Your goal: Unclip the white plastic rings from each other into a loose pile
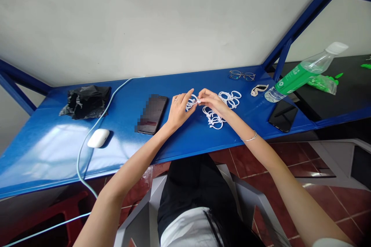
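Above the middle of the blue table my left hand (181,111) and my right hand (213,101) meet, fingertips almost touching. Between them they pinch a thin white loop (191,101) with a small knob at its joint; my fingers partly cover it. My left hand has thumb and forefinger closed on it, the other fingers loosely bent. On the table beside and under my right wrist lie two loose clusters of similar white loops, one nearer the wall (231,99) and one nearer the front edge (213,117).
Left of my hands are a dark phone (152,115), a white earbud case (99,138), a pale cable (95,124) and a black plastic bag (87,102). To the right are glasses (242,75), a beige hair clip (259,90), a tilted bottle (301,75) and another phone (283,116).
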Available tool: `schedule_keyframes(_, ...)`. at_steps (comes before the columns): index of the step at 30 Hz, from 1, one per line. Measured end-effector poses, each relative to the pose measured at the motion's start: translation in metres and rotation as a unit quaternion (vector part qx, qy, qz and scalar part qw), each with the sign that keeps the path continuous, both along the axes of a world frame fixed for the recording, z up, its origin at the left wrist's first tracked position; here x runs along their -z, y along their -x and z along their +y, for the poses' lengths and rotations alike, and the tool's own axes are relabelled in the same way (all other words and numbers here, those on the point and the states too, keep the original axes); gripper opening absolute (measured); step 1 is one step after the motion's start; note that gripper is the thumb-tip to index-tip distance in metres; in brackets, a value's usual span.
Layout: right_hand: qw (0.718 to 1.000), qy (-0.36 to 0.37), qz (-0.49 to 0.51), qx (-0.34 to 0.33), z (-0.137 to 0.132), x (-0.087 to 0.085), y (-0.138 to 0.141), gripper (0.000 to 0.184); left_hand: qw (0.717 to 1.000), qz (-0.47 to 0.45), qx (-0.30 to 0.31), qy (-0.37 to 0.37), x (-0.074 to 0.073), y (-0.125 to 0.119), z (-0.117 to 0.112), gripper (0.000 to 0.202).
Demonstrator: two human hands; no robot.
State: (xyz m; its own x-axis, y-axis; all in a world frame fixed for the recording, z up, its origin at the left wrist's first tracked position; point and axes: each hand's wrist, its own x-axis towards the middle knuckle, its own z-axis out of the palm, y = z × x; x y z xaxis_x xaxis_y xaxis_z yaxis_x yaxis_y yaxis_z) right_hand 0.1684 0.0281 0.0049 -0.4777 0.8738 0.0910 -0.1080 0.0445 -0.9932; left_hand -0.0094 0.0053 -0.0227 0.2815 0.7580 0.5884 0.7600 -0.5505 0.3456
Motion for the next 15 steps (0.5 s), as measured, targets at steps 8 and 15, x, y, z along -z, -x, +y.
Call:
schedule_keyframes(8, 0.996, -0.089, -0.026, 0.008, -0.0008, 0.0008, 0.0005, 0.014, 0.999, -0.03, -0.021, 0.004, 0.0011, 0.0009, 0.0011, 0.044)
schedule_keyframes(15, 0.955, -0.247, -0.131, 0.1, -0.0077, -0.0005, 0.0051, 0.018, 0.998, -0.052, -0.026, 0.032, 0.0008, 0.0009, 0.0016, 0.043)
